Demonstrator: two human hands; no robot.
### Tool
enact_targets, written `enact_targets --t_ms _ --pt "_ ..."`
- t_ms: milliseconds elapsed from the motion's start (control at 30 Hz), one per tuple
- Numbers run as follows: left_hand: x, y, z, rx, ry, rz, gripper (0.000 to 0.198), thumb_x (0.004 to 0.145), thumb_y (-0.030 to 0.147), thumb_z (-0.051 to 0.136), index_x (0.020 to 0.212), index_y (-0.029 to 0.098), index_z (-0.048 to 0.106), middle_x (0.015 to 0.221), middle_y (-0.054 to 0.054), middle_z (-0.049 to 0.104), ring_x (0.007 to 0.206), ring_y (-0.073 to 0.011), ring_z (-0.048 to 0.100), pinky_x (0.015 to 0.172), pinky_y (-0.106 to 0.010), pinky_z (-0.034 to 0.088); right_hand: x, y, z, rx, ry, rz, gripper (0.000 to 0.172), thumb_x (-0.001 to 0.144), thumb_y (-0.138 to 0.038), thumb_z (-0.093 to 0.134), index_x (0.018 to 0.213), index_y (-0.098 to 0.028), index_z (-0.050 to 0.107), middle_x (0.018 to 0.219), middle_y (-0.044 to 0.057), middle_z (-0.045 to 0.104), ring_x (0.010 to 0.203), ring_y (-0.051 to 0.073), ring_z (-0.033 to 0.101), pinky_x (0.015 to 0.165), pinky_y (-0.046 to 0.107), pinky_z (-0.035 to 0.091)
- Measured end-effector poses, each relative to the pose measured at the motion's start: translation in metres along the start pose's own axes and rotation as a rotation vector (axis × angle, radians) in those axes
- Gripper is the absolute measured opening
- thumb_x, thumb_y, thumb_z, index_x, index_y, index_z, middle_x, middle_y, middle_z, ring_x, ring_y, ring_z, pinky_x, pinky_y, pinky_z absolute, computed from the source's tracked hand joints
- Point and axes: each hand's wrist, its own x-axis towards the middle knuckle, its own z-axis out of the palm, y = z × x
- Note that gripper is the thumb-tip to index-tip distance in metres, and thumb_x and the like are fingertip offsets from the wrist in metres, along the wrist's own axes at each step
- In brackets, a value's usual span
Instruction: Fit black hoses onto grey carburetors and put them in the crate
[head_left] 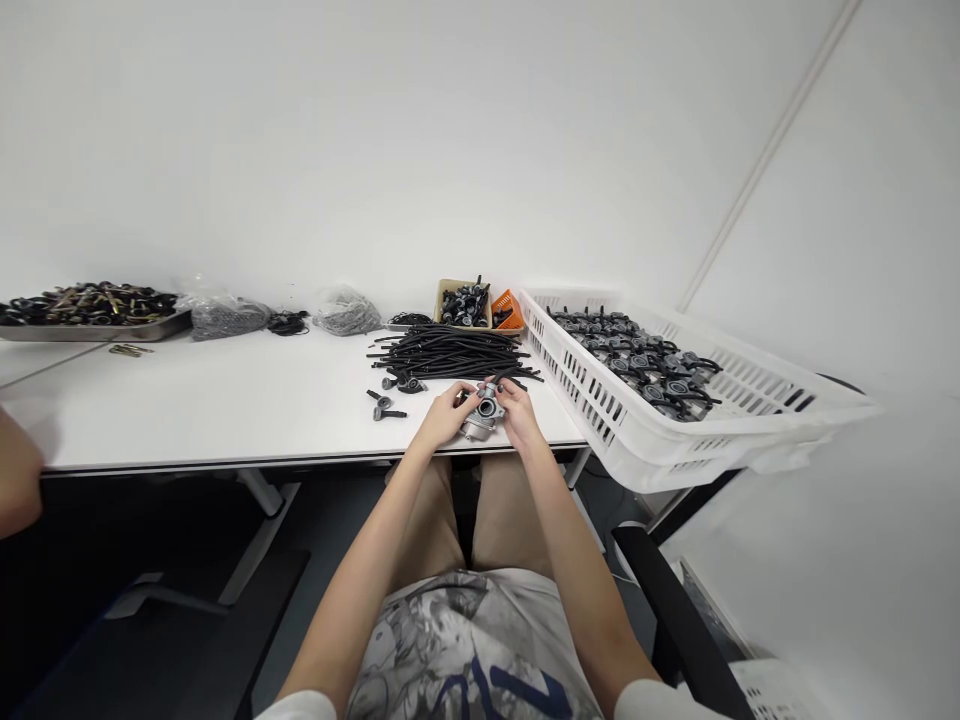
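A grey metal carburetor (pixel 484 415) with a round dark bore is held between my two hands at the table's front edge. My left hand (pixel 448 412) grips its left side, thumb on top. On the other side, my right hand (pixel 517 412) has its fingers closed on the carburetor's upper right part. A short black piece shows at its top, partly covered by my fingers. Just beyond my hands lies a pile of black rubber hoses (pixel 450 352). Left of my left hand are several small black-and-grey round parts with stems (pixel 384 405).
A white slotted crate (pixel 645 455) with rows of carburetors stands at the right. Behind the hoses are a tan box (pixel 442 290) and an orange basket (pixel 512 305). Plastic bags (pixel 225 315), a metal tray (pixel 150 328) and another person's arm (pixel 16 475) are leftward.
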Motion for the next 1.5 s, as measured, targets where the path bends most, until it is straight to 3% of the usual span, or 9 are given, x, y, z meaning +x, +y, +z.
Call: enact_targets --t_ms 167,367,833,1100,1367,1500 --pt "-0.0003 -0.0006 -0.0002 0.009 -0.008 0.007 0.041 0.085 0.056 0.055 0.101 0.02 0.065 0.088 -0.003 0.071 0.08 -0.0201 0.063 0.076 -0.031 0.047 -0.0015 -0.0023 -0.0007 0.085 0.004 0.017 0.031 0.067 -0.039 0.079 0.094 -0.024 0.071 0.093 0.004 0.076 0.089 0.021 0.068 0.079 0.032 0.052" --pt "-0.0014 0.0013 -0.0007 -0.006 -0.007 -0.009 0.042 0.085 0.056 0.055 0.102 0.02 0.065 0.088 -0.003 0.072 0.082 -0.0213 0.064 0.077 -0.031 0.048 -0.0045 -0.0065 0.0027 0.02 -0.02 0.083 0.031 0.067 -0.038 0.078 0.093 -0.022 0.073 0.093 0.005 0.076 0.088 0.023 0.069 0.078 0.033 0.053" --pt "0.0003 -0.0007 -0.0001 -0.005 -0.01 0.0 0.044 0.085 0.059 0.055 0.102 0.02 0.066 0.085 -0.003 0.072 0.083 -0.0216 0.064 0.078 -0.031 0.049 -0.0044 -0.0061 0.0011 0.033 -0.011 0.086 0.031 0.065 -0.036 0.079 0.091 -0.022 0.071 0.087 0.003 0.075 0.086 0.021 0.068 0.074 0.03 0.052" --pt "0.0001 -0.0004 -0.0001 -0.003 -0.015 -0.003 0.043 0.085 0.059 0.054 0.101 0.02 0.064 0.084 -0.002 0.07 0.08 -0.0206 0.062 0.074 -0.03 0.047 -0.0028 -0.0055 0.0019 0.073 0.023 0.109 0.029 0.061 -0.034 0.082 0.086 -0.022 0.072 0.081 0.0 0.073 0.075 0.017 0.065 0.071 0.028 0.049" --pt "-0.0005 0.0015 0.0005 -0.004 -0.016 -0.007 0.043 0.085 0.058 0.053 0.101 0.019 0.063 0.084 -0.002 0.069 0.074 -0.0188 0.059 0.071 -0.029 0.044 -0.0044 -0.0097 0.0061 0.033 0.01 0.114 0.04 0.06 -0.039 0.086 0.095 -0.023 0.075 0.079 0.0 0.073 0.075 0.016 0.063 0.071 0.027 0.047" --pt "-0.0007 0.0016 0.0005 0.001 -0.019 -0.003 0.041 0.085 0.057 0.053 0.099 0.019 0.062 0.082 -0.002 0.068 0.074 -0.0187 0.058 0.069 -0.029 0.044 -0.0048 -0.01 0.008 0.01 0.005 0.099 0.037 0.059 -0.043 0.086 0.089 -0.023 0.076 0.078 0.0 0.072 0.075 0.017 0.062 0.071 0.028 0.046"
